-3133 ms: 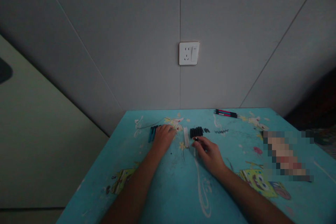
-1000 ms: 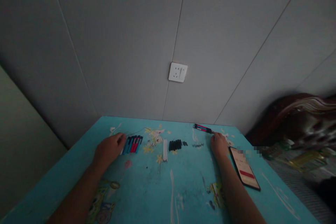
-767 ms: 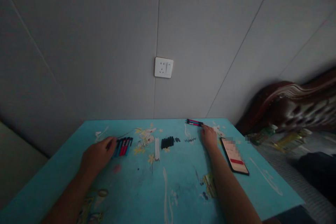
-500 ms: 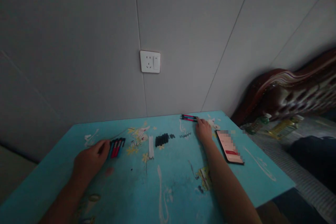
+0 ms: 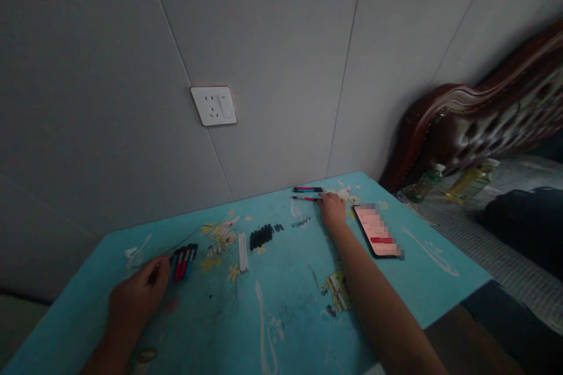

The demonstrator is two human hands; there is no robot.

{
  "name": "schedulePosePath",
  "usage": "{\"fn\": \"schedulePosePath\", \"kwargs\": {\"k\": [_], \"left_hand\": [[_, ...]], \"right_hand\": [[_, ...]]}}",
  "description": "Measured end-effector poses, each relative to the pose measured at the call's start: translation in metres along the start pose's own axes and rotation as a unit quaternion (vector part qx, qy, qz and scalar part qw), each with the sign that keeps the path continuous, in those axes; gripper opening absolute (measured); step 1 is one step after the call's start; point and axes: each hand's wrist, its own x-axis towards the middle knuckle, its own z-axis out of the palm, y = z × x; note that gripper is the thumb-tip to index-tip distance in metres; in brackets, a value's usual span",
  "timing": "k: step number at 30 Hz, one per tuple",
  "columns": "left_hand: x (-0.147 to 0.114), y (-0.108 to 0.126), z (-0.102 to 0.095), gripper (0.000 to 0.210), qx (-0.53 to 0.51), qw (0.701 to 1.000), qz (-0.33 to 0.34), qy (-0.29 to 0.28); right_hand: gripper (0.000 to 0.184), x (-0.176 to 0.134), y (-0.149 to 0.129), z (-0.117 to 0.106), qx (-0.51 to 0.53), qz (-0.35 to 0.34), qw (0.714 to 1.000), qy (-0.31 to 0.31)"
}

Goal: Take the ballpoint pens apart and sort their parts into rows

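My left hand [image 5: 138,293] rests at the left of the table, fingers curled and tips against a row of red and blue pen barrels [image 5: 183,262] with black ends. Whether anything sits inside its curl is hidden. Near the far edge, my right hand [image 5: 333,209] has closed fingertips on the end of a slim red-and-black pen [image 5: 304,198]. Just behind that one lie other assembled pens [image 5: 308,189], side by side. Between the hands are white refills [image 5: 243,252], black grips [image 5: 261,237], small black parts [image 5: 278,227] and little springs [image 5: 301,222].
A smartphone [image 5: 377,231] with a lit screen lies right of my right forearm. The blue patterned table [image 5: 299,287] meets a grey wall bearing a socket plate [image 5: 214,105]. Beyond the right edge are two bottles [image 5: 472,181] and a bed headboard [image 5: 484,99].
The view has turned right and tilted. The pen under my right hand now lies apart from the pens behind it, nearer to me. My left hand stays beside the barrels.
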Motion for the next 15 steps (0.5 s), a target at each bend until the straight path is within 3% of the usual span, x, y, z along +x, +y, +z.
{"fn": "schedulePosePath", "kwargs": {"k": [3,6,10,12,15], "left_hand": [[-0.004,0.002,-0.009,0.035,0.038,0.997,0.012,0.069],[-0.004,0.009,-0.017,0.031,0.01,0.994,0.034,0.103],[0.002,0.036,-0.021,0.041,-0.042,0.984,0.112,0.129],[0.003,0.054,-0.02,0.045,-0.051,0.973,0.175,0.14],[-0.001,0.077,-0.02,0.045,-0.065,0.948,0.293,0.107]], "right_hand": [[0.029,-0.001,-0.002,-0.013,0.024,0.006,1.0,0.009],[0.034,-0.008,-0.013,-0.032,0.052,-0.002,0.998,0.027],[0.033,-0.049,-0.058,-0.049,0.122,-0.079,0.989,0.008],[0.031,-0.085,-0.09,-0.052,0.245,-0.175,0.952,-0.049],[0.028,-0.133,-0.132,-0.055,0.341,-0.257,0.895,-0.13]]}}
